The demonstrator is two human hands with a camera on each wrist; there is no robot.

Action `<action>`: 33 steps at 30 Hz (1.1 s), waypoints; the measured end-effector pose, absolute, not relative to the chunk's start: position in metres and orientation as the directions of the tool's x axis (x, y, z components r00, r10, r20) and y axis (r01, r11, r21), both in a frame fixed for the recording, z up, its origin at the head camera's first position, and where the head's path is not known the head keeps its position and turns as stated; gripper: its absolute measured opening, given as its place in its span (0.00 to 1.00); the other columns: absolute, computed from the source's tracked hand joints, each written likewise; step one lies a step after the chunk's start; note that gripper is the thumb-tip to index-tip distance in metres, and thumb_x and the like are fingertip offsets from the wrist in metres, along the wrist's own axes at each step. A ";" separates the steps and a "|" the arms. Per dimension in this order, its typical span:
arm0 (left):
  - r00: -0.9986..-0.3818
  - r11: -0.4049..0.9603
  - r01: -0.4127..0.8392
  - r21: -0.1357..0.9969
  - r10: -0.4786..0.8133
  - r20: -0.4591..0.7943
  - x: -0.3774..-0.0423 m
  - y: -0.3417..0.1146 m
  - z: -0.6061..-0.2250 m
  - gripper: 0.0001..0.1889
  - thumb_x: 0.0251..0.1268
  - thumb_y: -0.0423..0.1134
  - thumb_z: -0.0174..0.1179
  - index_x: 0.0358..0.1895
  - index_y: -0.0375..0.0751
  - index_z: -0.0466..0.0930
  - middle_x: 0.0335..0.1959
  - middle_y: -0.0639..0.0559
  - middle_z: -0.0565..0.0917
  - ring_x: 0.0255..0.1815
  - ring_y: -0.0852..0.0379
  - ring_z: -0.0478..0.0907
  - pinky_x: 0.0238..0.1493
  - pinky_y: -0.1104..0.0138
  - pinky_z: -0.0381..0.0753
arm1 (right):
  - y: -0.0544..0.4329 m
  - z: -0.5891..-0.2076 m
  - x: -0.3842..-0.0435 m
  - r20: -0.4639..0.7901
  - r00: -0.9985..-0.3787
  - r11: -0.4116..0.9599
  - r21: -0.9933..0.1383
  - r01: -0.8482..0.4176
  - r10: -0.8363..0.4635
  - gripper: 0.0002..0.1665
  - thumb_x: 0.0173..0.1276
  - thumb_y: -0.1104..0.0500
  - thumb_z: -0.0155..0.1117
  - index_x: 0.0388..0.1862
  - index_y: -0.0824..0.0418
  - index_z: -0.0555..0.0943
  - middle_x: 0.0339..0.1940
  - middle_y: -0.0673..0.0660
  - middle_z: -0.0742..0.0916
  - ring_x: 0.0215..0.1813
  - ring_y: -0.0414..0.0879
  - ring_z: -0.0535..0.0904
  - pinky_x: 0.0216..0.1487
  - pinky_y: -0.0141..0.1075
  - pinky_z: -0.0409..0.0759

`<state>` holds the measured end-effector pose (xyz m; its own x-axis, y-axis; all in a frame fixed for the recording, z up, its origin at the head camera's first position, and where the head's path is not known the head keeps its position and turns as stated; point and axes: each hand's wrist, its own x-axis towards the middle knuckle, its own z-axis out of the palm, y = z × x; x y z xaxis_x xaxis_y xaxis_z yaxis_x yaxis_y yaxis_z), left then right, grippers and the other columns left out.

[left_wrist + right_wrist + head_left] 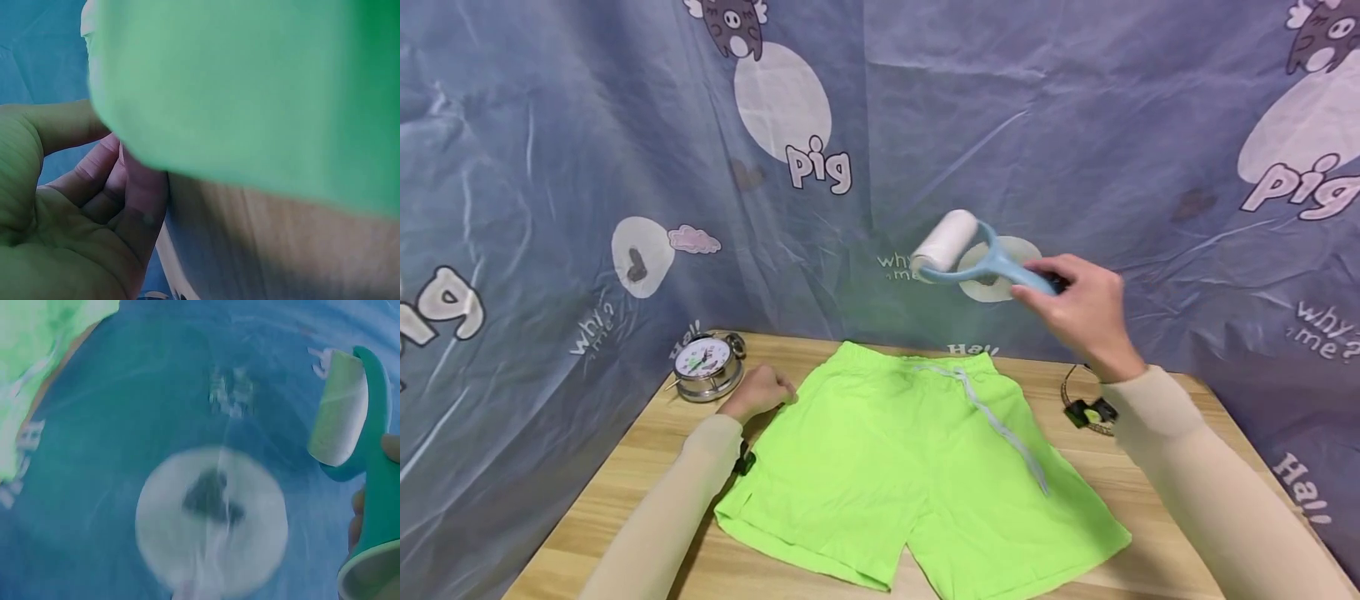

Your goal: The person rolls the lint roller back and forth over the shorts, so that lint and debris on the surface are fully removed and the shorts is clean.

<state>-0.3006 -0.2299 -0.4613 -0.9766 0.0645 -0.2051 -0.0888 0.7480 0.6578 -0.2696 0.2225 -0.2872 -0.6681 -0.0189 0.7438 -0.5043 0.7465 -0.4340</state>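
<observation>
- While right hand (1078, 312) grips lint roller (997, 262) by handle, roller is aloft, clear of green shorts (880, 450).
- Left hand (760, 392) pinches shorts' left edge.
- Shorts spread flat on wooden counter (632, 467); alarm clock (706, 371) just beside left hand.

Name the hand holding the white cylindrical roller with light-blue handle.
The right hand, raised with the blue-handled white roller; the left hand is lower, at the edge of the bright-green fabric shorts.

shorts (850, 450): matt creased cloth | roller handle (1017, 271): smooth plastic | clock casing (709, 387): glossy metal | tabletop (640, 454): wood-grained
</observation>
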 end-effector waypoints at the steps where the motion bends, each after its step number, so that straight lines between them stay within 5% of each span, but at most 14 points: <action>1: -0.976 0.747 -0.089 0.658 0.066 -0.208 -0.300 -0.230 -0.461 0.04 0.59 0.37 0.65 0.30 0.42 0.89 0.38 0.48 0.89 0.27 0.55 0.73 0.31 0.66 0.74 | 0.213 -0.287 -0.274 0.732 -0.679 0.742 -0.430 -0.514 -0.046 0.17 0.54 0.56 0.81 0.43 0.57 0.90 0.34 0.55 0.90 0.27 0.28 0.73 0.30 0.20 0.66; 7: -0.979 0.761 -0.071 0.645 0.070 -0.189 -0.300 -0.230 -0.462 0.05 0.57 0.37 0.66 0.28 0.43 0.89 0.43 0.47 0.90 0.29 0.55 0.77 0.35 0.67 0.76 | 0.155 -0.298 -0.307 0.628 -0.752 0.658 -0.482 -0.578 -0.200 0.16 0.56 0.55 0.79 0.44 0.58 0.90 0.36 0.57 0.91 0.31 0.44 0.77 0.34 0.29 0.70; 14: -0.980 0.785 -0.055 0.617 0.076 -0.184 -0.302 -0.230 -0.463 0.05 0.55 0.37 0.65 0.29 0.45 0.90 0.44 0.48 0.91 0.41 0.54 0.81 0.34 0.67 0.73 | 0.104 -0.338 -0.333 0.455 -0.850 0.640 -0.576 -0.509 -0.267 0.20 0.55 0.51 0.78 0.47 0.54 0.90 0.39 0.52 0.90 0.35 0.46 0.80 0.41 0.38 0.76; 18: -0.982 0.790 -0.052 0.611 0.070 -0.174 -0.303 -0.230 -0.462 0.04 0.54 0.38 0.67 0.28 0.45 0.90 0.40 0.51 0.90 0.35 0.56 0.79 0.34 0.68 0.73 | 0.082 -0.366 -0.343 0.379 -0.883 0.630 -0.622 -0.465 -0.277 0.20 0.55 0.51 0.79 0.48 0.52 0.89 0.42 0.51 0.90 0.39 0.47 0.82 0.46 0.41 0.78; 20: -0.982 0.783 -0.056 0.619 0.069 -0.177 -0.304 -0.230 -0.461 0.05 0.54 0.37 0.67 0.23 0.45 0.87 0.30 0.54 0.87 0.26 0.58 0.73 0.30 0.68 0.71 | 0.072 -0.380 -0.346 0.337 -0.898 0.620 -0.651 -0.439 -0.282 0.21 0.55 0.52 0.79 0.49 0.53 0.89 0.44 0.51 0.90 0.42 0.47 0.82 0.48 0.41 0.79; 23: -0.979 0.774 -0.068 0.629 0.068 -0.191 -0.305 -0.230 -0.463 0.14 0.54 0.37 0.69 0.14 0.47 0.77 0.15 0.60 0.72 0.17 0.60 0.60 0.23 0.68 0.64 | 0.060 -0.398 -0.348 0.255 -0.924 0.605 -0.700 -0.380 -0.285 0.21 0.55 0.54 0.80 0.49 0.52 0.89 0.48 0.51 0.90 0.44 0.47 0.82 0.50 0.41 0.79; 26: -0.976 0.768 -0.067 0.637 0.081 -0.200 -0.306 -0.230 -0.464 0.20 0.54 0.37 0.69 0.11 0.49 0.69 0.09 0.60 0.58 0.14 0.61 0.53 0.20 0.68 0.60 | 0.052 -0.414 -0.349 0.184 -0.944 0.597 -0.737 -0.318 -0.275 0.20 0.55 0.56 0.80 0.49 0.51 0.89 0.50 0.52 0.90 0.44 0.46 0.82 0.49 0.40 0.78; 30: -0.978 0.765 -0.065 0.641 0.079 -0.193 -0.306 -0.230 -0.464 0.19 0.54 0.37 0.68 0.11 0.48 0.70 0.09 0.59 0.60 0.14 0.60 0.55 0.22 0.67 0.63 | 0.049 -0.430 -0.351 0.127 -0.962 0.607 -0.754 -0.251 -0.240 0.19 0.54 0.56 0.80 0.47 0.48 0.90 0.53 0.53 0.90 0.47 0.49 0.82 0.52 0.43 0.78; 33: -0.978 0.764 -0.082 0.641 0.063 -0.200 -0.305 -0.230 -0.465 0.18 0.54 0.37 0.67 0.12 0.47 0.71 0.15 0.58 0.73 0.15 0.59 0.57 0.24 0.66 0.66 | 0.049 -0.442 -0.350 0.104 -0.967 0.629 -0.743 -0.231 -0.232 0.19 0.55 0.55 0.81 0.47 0.47 0.90 0.54 0.53 0.89 0.54 0.51 0.83 0.59 0.48 0.79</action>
<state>-0.3047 -0.2298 -0.4648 -0.9778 0.0633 -0.1999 -0.0816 0.7636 0.6406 -0.3500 0.0494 -0.4423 -0.9672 -0.2317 0.1043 -0.2307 0.6288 -0.7426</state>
